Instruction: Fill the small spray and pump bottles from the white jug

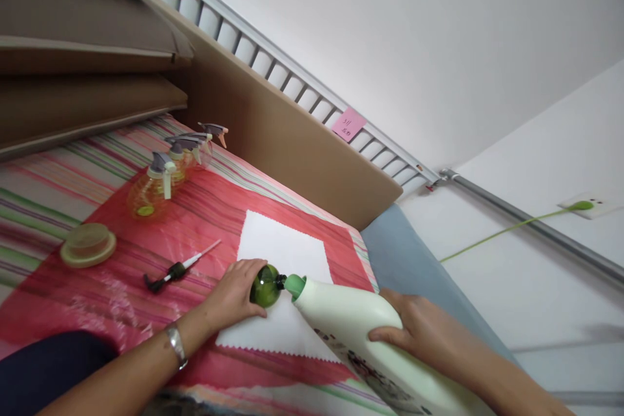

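Observation:
My left hand is wrapped round a small green bottle above a white cloth with zigzag edges. In my right hand is a large pale green refill bottle, tilted so its green spout meets the small bottle's dark neck. Whether liquid is flowing cannot be made out. Left of my left hand lies a dark pump head with a white tube. A round yellowish lid or dish rests farther left.
Several spray bottles with grey triggers stand at the back left on a red sheet over striped fabric. Stacked cushions or boxes rise at the upper left. A brown board leans before a radiator bearing a pink note.

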The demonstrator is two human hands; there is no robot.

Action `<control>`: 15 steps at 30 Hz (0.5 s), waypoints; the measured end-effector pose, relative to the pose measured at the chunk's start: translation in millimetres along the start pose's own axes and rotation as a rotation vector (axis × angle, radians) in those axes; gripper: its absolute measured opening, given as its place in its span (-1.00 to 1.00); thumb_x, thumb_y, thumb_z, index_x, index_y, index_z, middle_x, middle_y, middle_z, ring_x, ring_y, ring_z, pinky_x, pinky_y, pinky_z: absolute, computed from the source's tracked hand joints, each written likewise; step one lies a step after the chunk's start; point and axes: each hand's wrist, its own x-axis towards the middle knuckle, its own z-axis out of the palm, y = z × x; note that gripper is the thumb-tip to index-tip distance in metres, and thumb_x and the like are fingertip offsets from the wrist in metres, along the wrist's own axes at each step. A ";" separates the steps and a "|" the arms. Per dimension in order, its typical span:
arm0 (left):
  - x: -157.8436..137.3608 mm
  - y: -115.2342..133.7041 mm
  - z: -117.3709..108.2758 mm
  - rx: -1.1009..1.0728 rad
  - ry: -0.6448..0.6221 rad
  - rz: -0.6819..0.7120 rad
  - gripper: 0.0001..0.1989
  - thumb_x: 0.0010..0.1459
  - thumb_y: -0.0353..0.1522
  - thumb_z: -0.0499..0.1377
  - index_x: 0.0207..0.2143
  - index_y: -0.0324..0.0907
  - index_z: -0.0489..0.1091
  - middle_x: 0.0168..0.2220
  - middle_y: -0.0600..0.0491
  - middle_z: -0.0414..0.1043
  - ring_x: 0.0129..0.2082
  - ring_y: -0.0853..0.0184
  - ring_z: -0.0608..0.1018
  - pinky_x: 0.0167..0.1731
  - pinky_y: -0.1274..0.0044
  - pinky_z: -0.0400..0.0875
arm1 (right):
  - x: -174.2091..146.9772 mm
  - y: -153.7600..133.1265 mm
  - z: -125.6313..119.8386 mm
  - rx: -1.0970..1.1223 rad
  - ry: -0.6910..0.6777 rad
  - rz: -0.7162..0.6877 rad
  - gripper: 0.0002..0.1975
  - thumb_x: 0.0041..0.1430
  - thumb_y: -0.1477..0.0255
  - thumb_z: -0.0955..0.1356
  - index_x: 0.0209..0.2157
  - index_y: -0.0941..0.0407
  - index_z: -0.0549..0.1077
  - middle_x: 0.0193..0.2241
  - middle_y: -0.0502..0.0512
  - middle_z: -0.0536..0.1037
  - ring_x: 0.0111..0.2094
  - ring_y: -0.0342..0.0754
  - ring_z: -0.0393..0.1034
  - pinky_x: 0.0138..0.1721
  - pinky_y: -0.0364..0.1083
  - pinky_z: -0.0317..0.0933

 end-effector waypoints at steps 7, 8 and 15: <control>0.3 -1.1 0.5 -0.016 -0.003 0.011 -0.12 -0.31 -0.13 0.39 0.09 -0.05 0.13 0.07 -0.08 0.28 0.05 0.04 0.32 0.05 0.24 0.14 | -0.5 -2.6 -3.0 -0.007 -0.006 -0.001 -0.60 0.02 0.03 0.29 -0.32 0.08 0.37 -0.36 0.17 0.56 -0.35 0.12 0.44 -0.43 -0.09 0.15; 0.3 -1.1 0.5 -0.018 -0.003 0.010 -0.11 -0.32 -0.13 0.39 0.09 -0.05 0.14 0.06 -0.07 0.29 0.05 0.04 0.32 0.04 0.24 0.14 | -0.4 -2.4 -3.0 -0.006 -0.007 -0.004 -0.60 0.02 0.03 0.29 -0.31 0.08 0.37 -0.36 0.17 0.56 -0.35 0.12 0.44 -0.43 -0.09 0.15; 0.0 0.0 0.0 -0.017 -0.001 -0.001 -0.11 -0.33 -0.16 0.40 0.09 -0.05 0.14 0.06 -0.07 0.29 0.05 0.04 0.32 0.05 0.24 0.13 | 1.6 0.0 -1.6 -0.023 -0.005 -0.005 -0.58 0.01 0.00 0.28 -0.30 0.07 0.37 -0.35 0.17 0.56 -0.34 0.12 0.44 -0.44 -0.09 0.16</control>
